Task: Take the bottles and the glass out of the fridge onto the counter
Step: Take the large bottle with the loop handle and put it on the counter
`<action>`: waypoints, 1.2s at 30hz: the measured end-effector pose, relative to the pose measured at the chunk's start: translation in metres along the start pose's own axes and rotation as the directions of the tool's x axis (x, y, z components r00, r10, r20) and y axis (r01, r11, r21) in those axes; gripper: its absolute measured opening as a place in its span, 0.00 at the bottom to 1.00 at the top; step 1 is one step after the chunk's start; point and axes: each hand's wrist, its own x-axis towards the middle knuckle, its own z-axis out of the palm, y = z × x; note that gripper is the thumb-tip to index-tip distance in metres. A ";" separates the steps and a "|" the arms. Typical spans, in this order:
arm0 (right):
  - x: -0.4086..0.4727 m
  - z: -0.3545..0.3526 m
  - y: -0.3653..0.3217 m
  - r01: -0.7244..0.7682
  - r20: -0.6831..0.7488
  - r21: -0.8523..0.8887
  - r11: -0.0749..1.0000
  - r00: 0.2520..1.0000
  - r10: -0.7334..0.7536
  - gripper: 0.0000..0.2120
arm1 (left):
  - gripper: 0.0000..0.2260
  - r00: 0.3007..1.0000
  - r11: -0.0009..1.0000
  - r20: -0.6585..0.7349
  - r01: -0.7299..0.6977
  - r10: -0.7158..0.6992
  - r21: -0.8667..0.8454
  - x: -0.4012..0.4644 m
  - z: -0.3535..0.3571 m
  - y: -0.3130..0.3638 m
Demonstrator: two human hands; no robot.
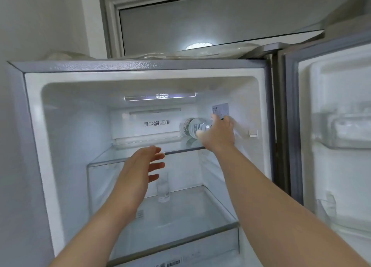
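On the top shelf (pixel 140 156), right hand (pixel 217 133) grips the tilted bottle (pixel 193 127).

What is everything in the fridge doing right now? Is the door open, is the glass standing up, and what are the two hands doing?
fridge door: swung open to the right.
fridge light: on.
bottle: tipped on its side on the top shelf, gripped at the neck end.
right hand: gripping the bottle.
left hand: open, fingers straight, holding nothing.
glass: upright on the lower shelf, untouched.
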 end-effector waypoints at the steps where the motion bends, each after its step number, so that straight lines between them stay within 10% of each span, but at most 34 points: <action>1: 0.002 0.002 -0.001 -0.020 0.008 -0.031 0.999 1.000 0.020 0.30 | 0.13 1.000 1.000 0.000 -0.009 0.009 0.016 0.003 0.002 0.002; 9: 0.001 0.030 0.004 0.123 0.029 -0.089 0.988 0.992 -0.121 0.28 | 0.09 0.982 0.945 0.085 -0.185 0.168 0.269 0.037 0.029 0.012; 19: 0.010 0.016 0.019 0.282 -0.120 0.436 0.855 0.959 -0.255 0.26 | 0.20 0.874 0.563 0.406 -0.483 0.266 0.671 0.110 0.068 0.004; 31: -0.012 0.006 0.013 -0.254 0.248 0.938 0.234 0.967 0.057 0.13 | 0.18 0.769 0.565 0.536 -0.628 0.347 0.535 0.139 0.083 0.024; 36: -0.029 0.015 0.015 -0.312 0.306 0.940 0.139 0.950 0.061 0.11 | 0.09 0.648 0.312 0.690 -0.761 0.322 0.569 0.138 0.079 0.027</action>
